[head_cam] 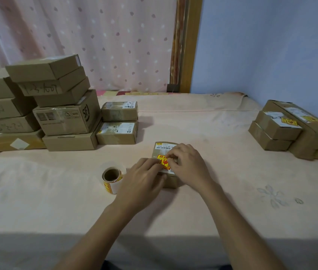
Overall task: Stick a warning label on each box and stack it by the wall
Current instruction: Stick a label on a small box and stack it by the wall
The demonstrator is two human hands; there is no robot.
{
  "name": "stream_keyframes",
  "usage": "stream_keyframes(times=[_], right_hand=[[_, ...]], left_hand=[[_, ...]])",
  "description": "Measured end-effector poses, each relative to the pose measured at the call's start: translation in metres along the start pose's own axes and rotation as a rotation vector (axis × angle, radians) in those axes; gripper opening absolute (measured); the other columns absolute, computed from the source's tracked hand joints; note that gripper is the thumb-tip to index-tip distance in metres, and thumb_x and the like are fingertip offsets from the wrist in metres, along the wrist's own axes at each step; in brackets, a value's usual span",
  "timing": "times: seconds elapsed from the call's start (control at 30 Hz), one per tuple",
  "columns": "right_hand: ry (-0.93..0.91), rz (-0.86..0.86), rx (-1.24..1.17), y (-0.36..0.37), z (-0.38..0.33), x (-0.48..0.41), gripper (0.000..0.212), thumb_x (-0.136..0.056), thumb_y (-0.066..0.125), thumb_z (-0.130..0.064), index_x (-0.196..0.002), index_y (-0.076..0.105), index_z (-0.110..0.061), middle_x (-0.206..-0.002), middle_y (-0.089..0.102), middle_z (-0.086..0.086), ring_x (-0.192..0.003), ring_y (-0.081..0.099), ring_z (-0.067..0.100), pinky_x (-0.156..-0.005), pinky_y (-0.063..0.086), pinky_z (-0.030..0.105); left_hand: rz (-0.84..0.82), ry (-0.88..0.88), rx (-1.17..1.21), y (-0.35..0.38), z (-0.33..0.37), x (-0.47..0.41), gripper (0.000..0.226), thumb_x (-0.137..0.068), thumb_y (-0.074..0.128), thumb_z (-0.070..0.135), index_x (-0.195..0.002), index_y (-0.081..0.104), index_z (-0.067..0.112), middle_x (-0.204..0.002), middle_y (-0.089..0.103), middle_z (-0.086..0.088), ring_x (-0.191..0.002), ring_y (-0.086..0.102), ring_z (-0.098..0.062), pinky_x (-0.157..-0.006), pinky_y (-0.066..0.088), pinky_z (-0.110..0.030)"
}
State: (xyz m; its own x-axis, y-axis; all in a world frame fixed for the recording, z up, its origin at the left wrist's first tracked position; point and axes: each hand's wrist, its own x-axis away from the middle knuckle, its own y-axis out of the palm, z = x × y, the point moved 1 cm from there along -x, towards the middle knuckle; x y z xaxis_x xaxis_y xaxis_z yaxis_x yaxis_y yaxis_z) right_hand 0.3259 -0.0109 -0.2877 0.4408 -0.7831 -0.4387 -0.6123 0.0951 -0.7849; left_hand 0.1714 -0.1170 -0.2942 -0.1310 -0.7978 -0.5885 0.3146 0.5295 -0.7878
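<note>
A small cardboard box (165, 148) with a white shipping label lies on the pink cloth in front of me. A yellow and red warning label (163, 161) lies on its top. My left hand (142, 180) and my right hand (188, 162) both rest on the box, fingertips pressing the label flat. A roll of warning labels (112, 179) stands just left of my left hand. By the blue wall on the right sit three boxes (278, 125), two of them showing yellow labels.
A large pile of several brown boxes (60, 114) fills the back left, with two small stacked boxes (118, 122) at its right end. A dotted curtain and a wooden frame stand behind the table. The pink cloth (203, 123) covers the whole surface.
</note>
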Motion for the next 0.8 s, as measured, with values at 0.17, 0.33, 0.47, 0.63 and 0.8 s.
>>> stream_keyframes(times=[0.17,0.33,0.47,0.63,0.8], right_hand=[[0.055,0.041,-0.077,0.003,0.009,0.008,0.016,-0.090,0.065,-0.030,-0.103,0.074,-0.028,-0.111,0.065,-0.009,-0.108,0.053,0.013,-0.095,0.047,0.034],[0.178,0.097,-0.234,0.004,0.015,0.023,0.011,-0.092,0.065,-0.031,-0.103,0.069,-0.032,-0.113,0.061,-0.016,-0.110,0.056,0.009,-0.094,0.049,0.033],[0.316,0.103,-0.395,0.005,0.014,0.033,0.012,-0.094,0.067,-0.031,-0.101,0.060,-0.038,-0.109,0.064,-0.015,-0.096,0.064,0.002,-0.085,0.055,0.034],[0.425,0.039,-0.457,-0.001,0.013,0.040,0.018,-0.094,0.067,-0.034,-0.109,0.064,-0.024,-0.100,0.070,-0.009,-0.089,0.064,-0.002,-0.070,0.047,0.015],[0.457,-0.024,-0.546,-0.014,0.021,0.052,0.025,-0.095,0.067,-0.033,-0.118,0.065,-0.023,-0.108,0.072,-0.006,-0.096,0.064,-0.004,-0.071,0.044,0.004]], left_hand=[[-0.017,-0.016,0.018,0.004,0.003,0.003,0.027,-0.093,0.061,0.032,-0.115,0.067,0.016,-0.119,0.065,0.002,-0.108,0.056,-0.020,-0.083,0.049,-0.029],[-0.009,-0.180,0.133,0.003,0.001,0.006,0.029,-0.095,0.060,0.033,-0.119,0.063,0.016,-0.127,0.058,0.001,-0.116,0.051,-0.018,-0.092,0.043,-0.027],[-0.022,-0.342,0.202,0.002,0.007,0.007,0.036,-0.098,0.058,0.034,-0.129,0.054,0.017,-0.128,0.055,0.000,-0.114,0.053,-0.021,-0.090,0.047,-0.035],[-0.125,-0.515,0.273,0.007,0.015,0.008,0.044,-0.100,0.052,0.042,-0.137,0.044,0.021,-0.132,0.062,-0.002,-0.107,0.061,-0.021,-0.079,0.049,-0.036],[-0.086,-0.578,0.414,0.009,0.027,0.002,0.047,-0.096,0.062,0.040,-0.135,0.047,0.019,-0.129,0.064,0.001,-0.097,0.065,-0.010,-0.078,0.054,-0.034]])
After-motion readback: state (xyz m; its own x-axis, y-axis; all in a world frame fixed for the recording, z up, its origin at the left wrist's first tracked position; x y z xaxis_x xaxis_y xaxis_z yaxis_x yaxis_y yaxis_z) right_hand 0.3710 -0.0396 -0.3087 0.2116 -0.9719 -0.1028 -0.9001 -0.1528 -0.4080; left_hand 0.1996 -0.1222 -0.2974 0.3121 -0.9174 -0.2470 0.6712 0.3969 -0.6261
